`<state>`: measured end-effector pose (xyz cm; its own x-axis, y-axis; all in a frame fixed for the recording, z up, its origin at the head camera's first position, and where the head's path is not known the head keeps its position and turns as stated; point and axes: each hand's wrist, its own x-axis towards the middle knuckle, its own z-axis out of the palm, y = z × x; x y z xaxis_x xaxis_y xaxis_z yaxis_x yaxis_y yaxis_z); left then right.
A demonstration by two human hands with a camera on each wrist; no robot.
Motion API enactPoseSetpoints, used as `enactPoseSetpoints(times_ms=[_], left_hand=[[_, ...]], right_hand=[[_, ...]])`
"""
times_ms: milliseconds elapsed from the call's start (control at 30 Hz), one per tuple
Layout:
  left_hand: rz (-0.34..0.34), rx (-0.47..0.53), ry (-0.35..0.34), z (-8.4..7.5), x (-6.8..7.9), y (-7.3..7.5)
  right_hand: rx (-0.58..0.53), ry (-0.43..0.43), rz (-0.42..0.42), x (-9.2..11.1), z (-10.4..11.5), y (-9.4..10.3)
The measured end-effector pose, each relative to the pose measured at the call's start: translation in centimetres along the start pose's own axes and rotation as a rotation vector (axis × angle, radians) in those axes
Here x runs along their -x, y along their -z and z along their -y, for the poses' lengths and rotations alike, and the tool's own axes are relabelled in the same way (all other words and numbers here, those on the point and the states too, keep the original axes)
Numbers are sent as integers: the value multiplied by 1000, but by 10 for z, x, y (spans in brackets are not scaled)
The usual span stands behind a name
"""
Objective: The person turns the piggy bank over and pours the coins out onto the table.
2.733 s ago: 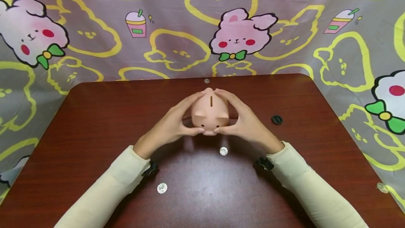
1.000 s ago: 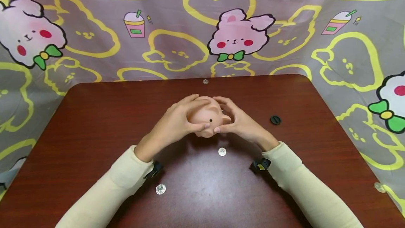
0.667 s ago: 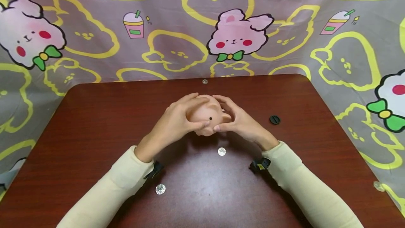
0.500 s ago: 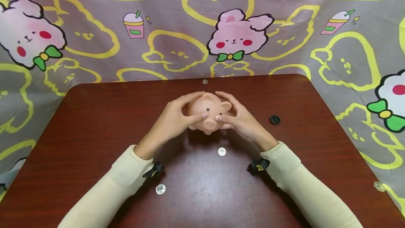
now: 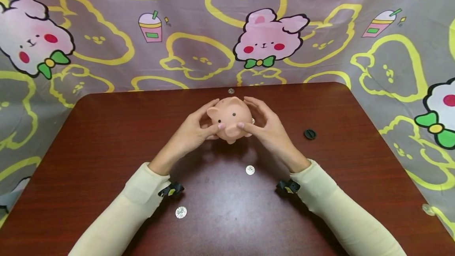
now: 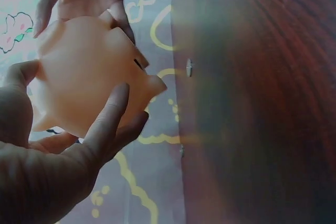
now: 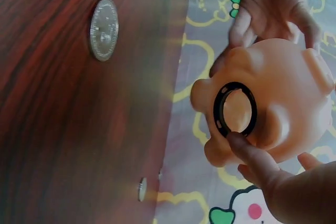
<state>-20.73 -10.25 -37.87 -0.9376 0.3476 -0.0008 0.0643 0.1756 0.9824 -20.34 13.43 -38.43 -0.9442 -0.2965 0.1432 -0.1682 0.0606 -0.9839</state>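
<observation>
A pink piggy bank [image 5: 229, 110] is held between both hands over the middle of the table, its snout toward me. My left hand [image 5: 192, 129] grips its left side, thumb by the snout; my right hand [image 5: 271, 131] grips the other side, thumb on the snout. In the left wrist view, the left hand's fingers [image 6: 107, 121] spread along the body of the piggy bank [image 6: 84, 72]. The right wrist view shows the underside, where a black ring [image 7: 218, 109] rims a round opening. A right fingertip touches that ring's lower edge.
On the dark wooden table [image 5: 117, 137], a black slotted cap [image 5: 310, 134] lies to the right. Several silver coins are scattered about: one coin [image 5: 250, 170] below the hands, another [image 5: 181, 212] nearer me, a third [image 5: 231, 91] at the far edge. A patterned cloth [image 5: 199, 15] hangs behind.
The piggy bank has turned from slot up, first sideways, then with its snout tipped up toward me. Both hands stay on it and have shifted slightly farther away. Cap and coins have not moved.
</observation>
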Motion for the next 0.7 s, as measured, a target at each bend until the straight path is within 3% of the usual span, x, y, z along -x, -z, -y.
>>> enactPoseSetpoints(times_ms=[367,533,700], left_hand=[[57,11,-6,13,-1,4],[11,-14,-61,15,-2,3],[-47,91,-63,13,-1,-1]], right_hand=[[122,71,-31,0,7,-1],[129,73,-19,-1,9,0],[149,50,-12,-2,9,0]])
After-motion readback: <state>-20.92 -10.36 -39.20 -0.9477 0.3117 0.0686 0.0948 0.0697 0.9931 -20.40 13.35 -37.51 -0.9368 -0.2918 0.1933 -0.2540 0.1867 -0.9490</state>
